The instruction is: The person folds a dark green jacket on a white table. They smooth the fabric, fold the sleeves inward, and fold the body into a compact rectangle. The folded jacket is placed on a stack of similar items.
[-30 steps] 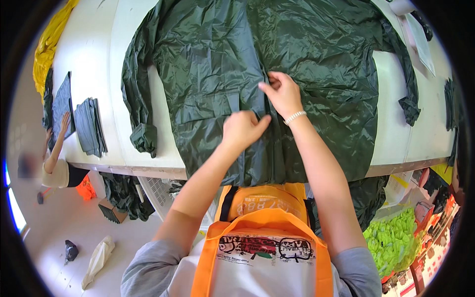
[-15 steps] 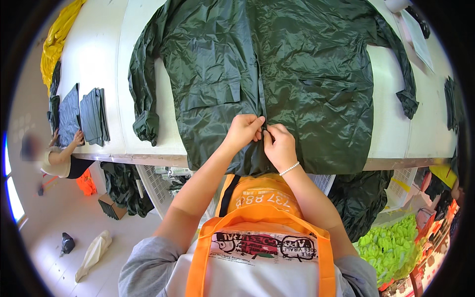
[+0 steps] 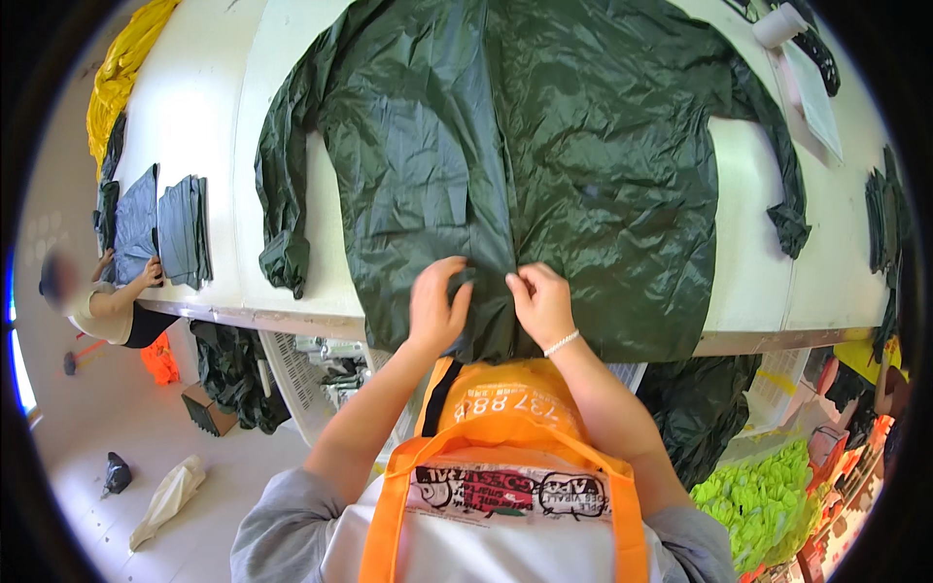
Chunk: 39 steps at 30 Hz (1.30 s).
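A dark green, shiny rain jacket lies spread on the white table, its front seam running down the middle and its sleeves out to both sides. Over its lower left front, my left hand has thumb and fingers apart, with nothing between them. My right hand, with a beaded bracelet at the wrist, is closed in a pinch on the jacket's front edge near the hem. The fabric between those fingertips is mostly hidden.
Folded dark garments lie on the table at left, where a co-worker's hands hold one. Yellow fabric hangs at the far left. A white roll sits at the upper right. White crates stand below the table edge.
My hands were together at the front seam, both pinching it. The left hand has let go and moved left and nearer; the right has shifted slightly nearer. The view has also shifted a little.
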### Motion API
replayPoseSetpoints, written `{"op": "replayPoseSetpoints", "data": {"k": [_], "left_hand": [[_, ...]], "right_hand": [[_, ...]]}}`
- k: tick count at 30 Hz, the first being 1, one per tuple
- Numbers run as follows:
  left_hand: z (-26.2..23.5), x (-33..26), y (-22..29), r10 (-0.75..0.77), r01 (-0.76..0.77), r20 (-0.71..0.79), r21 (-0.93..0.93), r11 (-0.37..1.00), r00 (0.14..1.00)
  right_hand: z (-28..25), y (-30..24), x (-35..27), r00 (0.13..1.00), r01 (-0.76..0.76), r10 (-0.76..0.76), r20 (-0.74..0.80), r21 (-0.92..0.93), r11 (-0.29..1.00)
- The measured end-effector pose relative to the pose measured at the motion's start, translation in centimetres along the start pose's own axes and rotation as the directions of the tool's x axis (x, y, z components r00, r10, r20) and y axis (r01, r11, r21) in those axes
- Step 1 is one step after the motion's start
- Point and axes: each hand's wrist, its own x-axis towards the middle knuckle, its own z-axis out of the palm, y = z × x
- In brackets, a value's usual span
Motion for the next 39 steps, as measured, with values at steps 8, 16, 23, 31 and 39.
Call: {"op": "replayPoseSetpoints", "data": {"k": [8, 16, 23, 31, 39], "left_hand": [[-3.4, -6.0, -7.4, -0.272, 0.157, 0.133, 0.550, 0.820, 0.953], [-3.0, 4.2, -11.6, -0.105, 0.073, 0.023, 0.576, 0.814, 0.994], [-0.6, 8.2, -7.3, 0.052, 0.001, -0.102, 0.465, 0.885, 0.993], [2.0, 6.1, 1.3, -0.396, 0.244, 0.321, 0.423, 0.873, 0.860], [3.8, 2.7, 1.2, -0.432, 0.231, 0.343, 0.495, 0.838, 0.834]], "right_hand": [[-11.9, 8.8, -4.9, 0.971, -0.237, 0.120, -0.206, -0.790, 0.565], [-12.4, 10.7, 7.9, 0.967, -0.135, -0.114, -0.230, -0.834, 0.535], [-8.7, 4.9, 10.0, 0.902, 0.206, -0.415, -0.121, -0.724, 0.659], [0.7, 0.0, 0.8, 0.993, 0.094, -0.058, 0.106, -0.373, 0.923], [0.2, 1.1, -2.0, 0.996, -0.071, 0.073, -0.047, 0.056, 0.996]]}}
